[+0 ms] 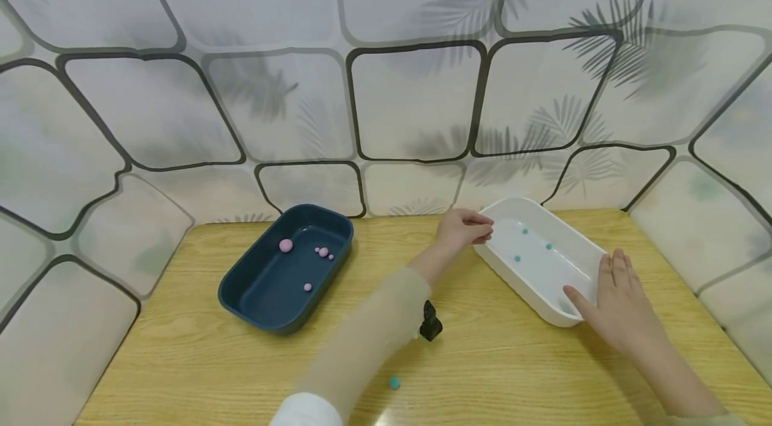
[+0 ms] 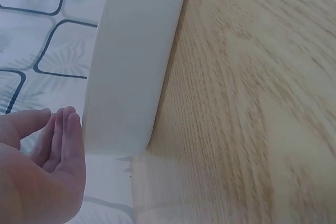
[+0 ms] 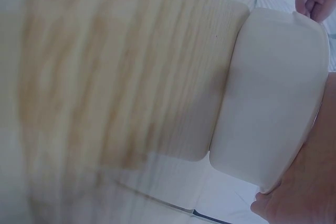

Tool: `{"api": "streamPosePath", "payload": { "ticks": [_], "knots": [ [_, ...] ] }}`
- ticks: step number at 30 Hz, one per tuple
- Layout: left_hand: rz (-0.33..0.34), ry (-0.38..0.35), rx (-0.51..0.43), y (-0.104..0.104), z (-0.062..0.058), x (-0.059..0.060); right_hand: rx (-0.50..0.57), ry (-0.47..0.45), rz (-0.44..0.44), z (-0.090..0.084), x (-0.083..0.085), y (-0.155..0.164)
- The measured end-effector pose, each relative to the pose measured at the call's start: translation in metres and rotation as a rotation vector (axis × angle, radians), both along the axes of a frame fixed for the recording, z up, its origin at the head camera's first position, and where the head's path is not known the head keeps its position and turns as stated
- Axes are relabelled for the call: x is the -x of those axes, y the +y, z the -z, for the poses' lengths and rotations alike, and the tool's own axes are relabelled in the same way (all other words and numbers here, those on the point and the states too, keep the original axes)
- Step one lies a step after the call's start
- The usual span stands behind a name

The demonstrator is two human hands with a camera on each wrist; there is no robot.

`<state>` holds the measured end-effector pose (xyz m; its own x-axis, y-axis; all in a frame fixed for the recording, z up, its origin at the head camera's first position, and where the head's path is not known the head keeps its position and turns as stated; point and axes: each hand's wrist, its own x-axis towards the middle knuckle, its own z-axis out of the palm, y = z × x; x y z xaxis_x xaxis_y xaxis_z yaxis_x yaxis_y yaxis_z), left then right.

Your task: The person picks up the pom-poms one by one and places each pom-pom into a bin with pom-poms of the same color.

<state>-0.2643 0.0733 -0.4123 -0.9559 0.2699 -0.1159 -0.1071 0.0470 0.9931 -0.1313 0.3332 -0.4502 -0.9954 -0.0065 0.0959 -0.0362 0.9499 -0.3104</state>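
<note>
Nearest the camera, 1 teal bead [image 1: 394, 382] lies on the wooden table [image 1: 181, 359], left of the white tray [image 1: 575, 316]; 1 black clip [image 1: 430, 323] sits beyond it. 3 teal beads [image 1: 524, 232] are counted in the white tray. Its far corner is pinched by the left hand [image 1: 463, 228]; its near end is pressed by the flat, straight-fingered right hand [image 1: 621, 299]. Further left, 5 pink balls [image 1: 286, 245] are held by 1 dark blue tray [image 1: 253, 292]. Both wrist views are blurred.

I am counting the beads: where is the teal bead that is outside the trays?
In the head view, the loose teal bead lies on the wooden table near its front edge, just below the small black object, beside the left forearm.
</note>
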Motion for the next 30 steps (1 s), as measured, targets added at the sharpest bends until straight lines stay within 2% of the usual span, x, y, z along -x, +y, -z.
{"api": "streamPosePath", "payload": {
  "ticks": [11, 17, 21, 30],
  "knots": [
    [0.126, -0.03, -0.005, -0.032, 0.0, -0.01, 0.001, 0.003, 0.002, 0.001, 0.001, 0.001],
    [0.199, 0.0, 0.018, -0.05, -0.002, -0.019, -0.001, 0.008, 0.001, 0.001, 0.001, 0.001],
    [0.221, 0.015, 0.04, -0.062, 0.001, -0.025, 0.002, 0.002, 0.006, 0.0, 0.0, 0.0],
    [0.222, -0.014, 0.077, -0.086, 0.015, -0.038, 0.014, -0.001, 0.006, 0.002, 0.001, 0.002]
  ]
}}
